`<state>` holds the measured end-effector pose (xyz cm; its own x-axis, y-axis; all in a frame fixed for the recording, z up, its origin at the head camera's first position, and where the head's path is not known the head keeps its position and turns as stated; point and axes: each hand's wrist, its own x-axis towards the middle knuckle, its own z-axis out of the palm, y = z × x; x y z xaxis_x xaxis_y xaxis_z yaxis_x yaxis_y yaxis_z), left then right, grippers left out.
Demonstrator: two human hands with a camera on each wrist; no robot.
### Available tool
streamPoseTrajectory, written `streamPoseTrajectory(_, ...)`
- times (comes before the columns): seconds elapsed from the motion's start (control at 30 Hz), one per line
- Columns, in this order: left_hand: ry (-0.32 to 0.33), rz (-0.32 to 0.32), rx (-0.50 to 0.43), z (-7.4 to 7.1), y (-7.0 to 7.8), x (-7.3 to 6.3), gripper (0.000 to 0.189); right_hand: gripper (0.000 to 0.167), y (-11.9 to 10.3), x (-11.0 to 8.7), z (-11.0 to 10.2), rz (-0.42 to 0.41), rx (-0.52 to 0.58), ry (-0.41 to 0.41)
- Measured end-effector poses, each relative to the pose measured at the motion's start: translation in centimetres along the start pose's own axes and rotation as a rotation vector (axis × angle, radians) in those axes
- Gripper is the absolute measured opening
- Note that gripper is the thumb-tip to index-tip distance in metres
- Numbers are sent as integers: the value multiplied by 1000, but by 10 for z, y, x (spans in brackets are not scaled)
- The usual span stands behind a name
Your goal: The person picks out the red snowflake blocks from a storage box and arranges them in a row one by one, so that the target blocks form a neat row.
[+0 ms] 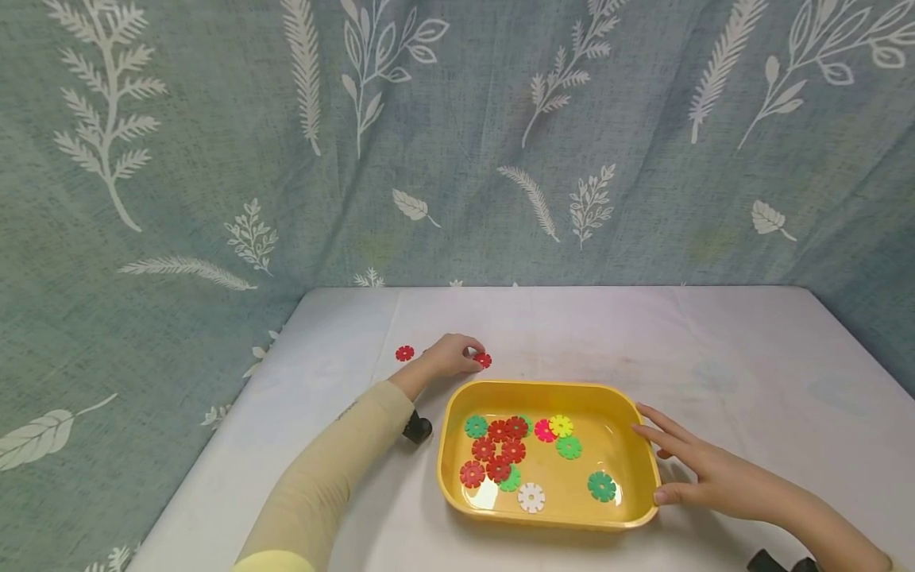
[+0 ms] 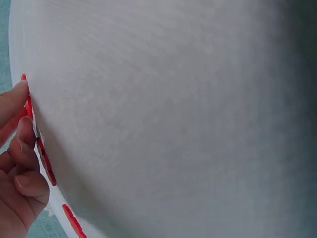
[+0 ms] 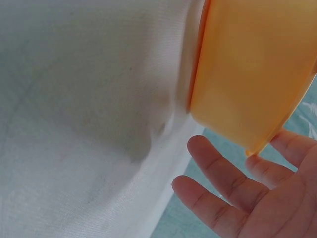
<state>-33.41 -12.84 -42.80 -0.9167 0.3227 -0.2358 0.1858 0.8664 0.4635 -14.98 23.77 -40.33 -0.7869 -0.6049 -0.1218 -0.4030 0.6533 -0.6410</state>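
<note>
Beyond the back left of the yellow tray (image 1: pixel 550 520), my left hand (image 1: pixel 449 356) pinches a red notched plastic disc (image 1: pixel 484 360) between thumb and finger. In the left wrist view that disc (image 2: pixel 28 106) stands edge-on at the fingertips. Two more red discs lie on the table near this hand: one (image 2: pixel 46 161) close under the curled fingers, another (image 2: pixel 74 220) farther off. My right hand (image 1: pixel 704 473) rests against the tray's right end, its fingers spread. In the right wrist view fingertips (image 3: pixel 270 171) touch the tray's rim (image 3: pixel 251 151).
Inside the tray lie several red discs (image 1: pixel 483 449) clustered at the left, several green ones (image 1: pixel 569 447), a yellow (image 1: pixel 561 426), a pink (image 1: pixel 544 430) and a white disc (image 1: pixel 531 497). A leaf-patterned curtain (image 1: pixel 457 159) hangs behind the white table (image 1: pixel 750 357).
</note>
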Motion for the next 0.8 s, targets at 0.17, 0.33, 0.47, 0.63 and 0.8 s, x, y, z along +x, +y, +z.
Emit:
streamPoseTrajectory(0.17,10,-6,13,1,0,0,29,78,0,0,0,-7,-4,8)
streamPoseTrajectory(0.33,19,-19,13,-1,0,-3,29,77,0,-1,0,-10,-8,10)
streamPoseTrajectory(0.47,61,-44,-66,-8,-2,-6,28,77,1,-1,1,-23,-10,11)
streamPoseTrajectory(0.63,118,-49,-115,-15,-5,-5,27,77,0,-1,1,-15,-11,9)
streamPoseTrajectory(0.8,124,-43,-80,-13,-8,-4,28,77,0,-1,1,-13,-15,14)
